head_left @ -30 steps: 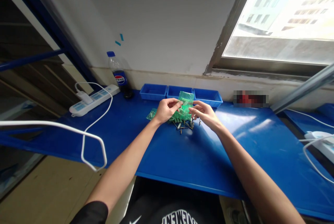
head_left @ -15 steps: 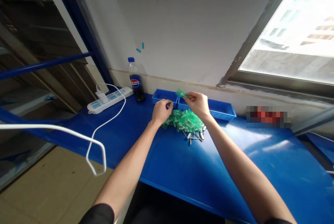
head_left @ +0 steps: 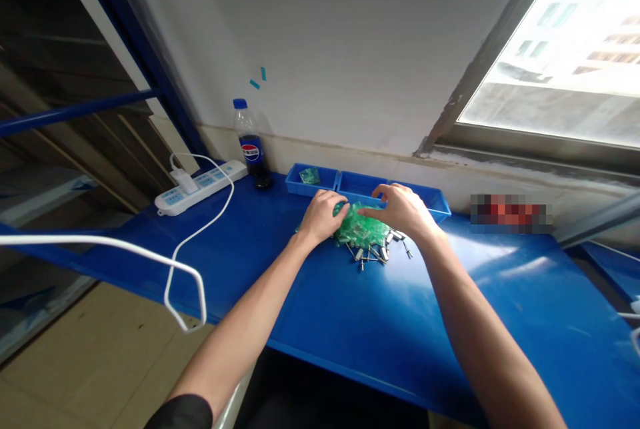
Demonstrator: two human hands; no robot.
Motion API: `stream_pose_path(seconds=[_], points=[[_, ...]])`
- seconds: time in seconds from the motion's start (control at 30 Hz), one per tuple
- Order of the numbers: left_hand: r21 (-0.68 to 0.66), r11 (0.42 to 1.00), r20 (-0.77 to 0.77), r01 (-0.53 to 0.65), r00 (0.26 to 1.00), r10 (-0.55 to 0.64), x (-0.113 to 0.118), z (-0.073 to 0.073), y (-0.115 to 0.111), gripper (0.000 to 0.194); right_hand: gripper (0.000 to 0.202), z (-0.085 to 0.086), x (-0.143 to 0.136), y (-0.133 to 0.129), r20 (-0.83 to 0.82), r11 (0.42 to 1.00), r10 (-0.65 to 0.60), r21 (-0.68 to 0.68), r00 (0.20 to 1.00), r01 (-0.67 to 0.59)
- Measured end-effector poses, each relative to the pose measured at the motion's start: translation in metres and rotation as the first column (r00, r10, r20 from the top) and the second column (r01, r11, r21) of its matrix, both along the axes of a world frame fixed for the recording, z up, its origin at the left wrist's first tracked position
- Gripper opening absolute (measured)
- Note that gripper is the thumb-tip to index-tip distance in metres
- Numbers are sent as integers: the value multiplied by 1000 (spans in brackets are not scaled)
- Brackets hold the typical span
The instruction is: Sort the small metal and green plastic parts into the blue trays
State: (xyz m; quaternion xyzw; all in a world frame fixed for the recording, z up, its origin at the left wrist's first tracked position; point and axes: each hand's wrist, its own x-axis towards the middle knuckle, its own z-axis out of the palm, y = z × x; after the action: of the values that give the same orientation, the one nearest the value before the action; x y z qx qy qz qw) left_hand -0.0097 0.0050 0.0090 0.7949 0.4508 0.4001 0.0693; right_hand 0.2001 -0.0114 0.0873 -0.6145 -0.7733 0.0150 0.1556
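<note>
A heap of green translucent plastic pieces (head_left: 367,229) lies on the blue table. Several metal pins, resembling rivets (head_left: 370,256), are scattered along its near edge. My left hand (head_left: 323,217) rests at the heap's left side, fingers curved with a small gap from the thumb. Over the right part of the heap is my right hand (head_left: 406,208), its thumb and fingers apart with nothing visible between them. Behind stands a row of blue bins. In the left bin (head_left: 295,188) lies a green piece (head_left: 309,176); the middle bin (head_left: 363,182) is nearest my right fingers.
A cola bottle (head_left: 250,146) stands by the wall, left of the bins. Beside it lies a white power strip (head_left: 205,184) with a plug and white cable (head_left: 220,212). A blurred red object (head_left: 510,210) sits at the right, under the window.
My right hand has let go of a green piece and moved down and right to the heap. A green piece now shows in the left bin. My left hand has shifted slightly right.
</note>
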Motion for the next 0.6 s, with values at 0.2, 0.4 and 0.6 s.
stream_pose_path(seconds=[0.2, 0.4, 0.6], points=[[-33, 996, -13, 87, 996, -87, 8, 0, -5, 29, 36, -10, 5, 6, -58, 994, 16, -111, 998, -23], [-14, 997, -69, 71, 995, -72, 7, -5, -3, 29, 7, -17, 11, 11, -225, 992, -5, -126, 974, -24], [-13, 1000, -119, -11, 993, 9, 14, -9, -7, 36, 30, -8, 15, 4, -191, 989, 44, -130, 981, -69]])
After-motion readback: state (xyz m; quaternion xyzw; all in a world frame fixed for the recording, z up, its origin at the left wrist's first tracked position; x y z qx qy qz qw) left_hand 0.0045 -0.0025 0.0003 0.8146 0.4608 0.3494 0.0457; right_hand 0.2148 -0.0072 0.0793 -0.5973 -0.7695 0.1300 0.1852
